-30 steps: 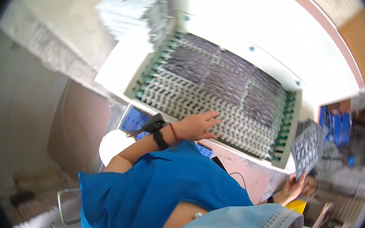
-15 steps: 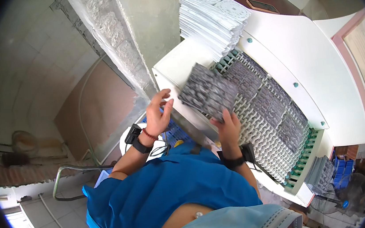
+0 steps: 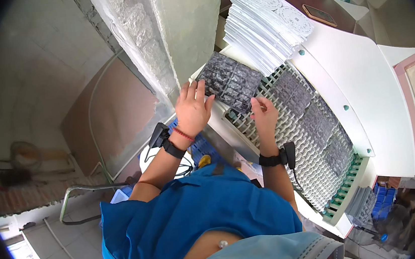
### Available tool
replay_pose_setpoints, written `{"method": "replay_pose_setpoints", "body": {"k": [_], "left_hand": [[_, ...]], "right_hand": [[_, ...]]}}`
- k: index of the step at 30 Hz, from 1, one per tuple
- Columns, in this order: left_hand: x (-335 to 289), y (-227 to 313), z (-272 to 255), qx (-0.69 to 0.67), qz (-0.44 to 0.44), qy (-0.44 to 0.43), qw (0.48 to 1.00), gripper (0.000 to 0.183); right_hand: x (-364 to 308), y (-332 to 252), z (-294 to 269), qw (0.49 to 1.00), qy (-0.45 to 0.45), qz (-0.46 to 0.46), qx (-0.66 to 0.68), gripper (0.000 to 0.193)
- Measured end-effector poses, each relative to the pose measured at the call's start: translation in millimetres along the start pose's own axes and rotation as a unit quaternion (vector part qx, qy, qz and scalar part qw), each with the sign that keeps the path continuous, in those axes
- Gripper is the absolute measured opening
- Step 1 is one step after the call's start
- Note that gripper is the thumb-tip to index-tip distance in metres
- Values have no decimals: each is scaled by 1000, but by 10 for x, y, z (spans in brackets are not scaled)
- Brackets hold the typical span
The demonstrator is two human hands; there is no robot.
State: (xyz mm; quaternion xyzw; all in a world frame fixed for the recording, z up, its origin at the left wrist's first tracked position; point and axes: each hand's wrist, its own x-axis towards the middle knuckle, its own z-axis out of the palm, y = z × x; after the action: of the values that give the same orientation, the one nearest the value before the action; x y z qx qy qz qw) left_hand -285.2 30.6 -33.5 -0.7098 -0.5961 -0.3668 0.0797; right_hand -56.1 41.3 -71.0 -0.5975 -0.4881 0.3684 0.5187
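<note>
While right hand [image 3: 266, 117] touches corner, dark panel [image 3: 232, 79] lies ahead.

A sheet [image 3: 227, 79] is at the left end of the roller bed [image 3: 291, 153], the left hand [image 3: 193, 112] at its left edge, the right hand [image 3: 265, 116] at its near right corner. Right of it, panels [image 3: 317, 124] lie along the rollers' far side. A paper stack [image 3: 268, 29] sits behind the sheet, to its right, with a phone [image 3: 319, 15] beyond. A pillar [image 3: 132, 41] stands behind, to the left; past the bed's right end are a basket [image 3: 384, 198] and a fan [image 3: 394, 218].
</note>
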Motion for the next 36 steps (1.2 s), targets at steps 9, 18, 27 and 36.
{"method": "replay_pose_setpoints", "body": {"k": [9, 18, 27, 36], "left_hand": [[-83, 354, -23, 2, 43, -52, 998, 47], [-212, 561, -46, 15, 48, -50, 998, 48], [-272, 721, -93, -52, 52, -29, 997, 43], [-632, 812, -228, -158, 55, -53, 985, 39]], "right_hand": [[54, -107, -356, 977, 8, 185, 106, 23], [26, -115, -589, 975, -89, 164, 124, 22], [34, 5, -732, 971, -80, 183, 129, 21], [-761, 492, -1827, 964, 62, 170, 194, 18]]}}
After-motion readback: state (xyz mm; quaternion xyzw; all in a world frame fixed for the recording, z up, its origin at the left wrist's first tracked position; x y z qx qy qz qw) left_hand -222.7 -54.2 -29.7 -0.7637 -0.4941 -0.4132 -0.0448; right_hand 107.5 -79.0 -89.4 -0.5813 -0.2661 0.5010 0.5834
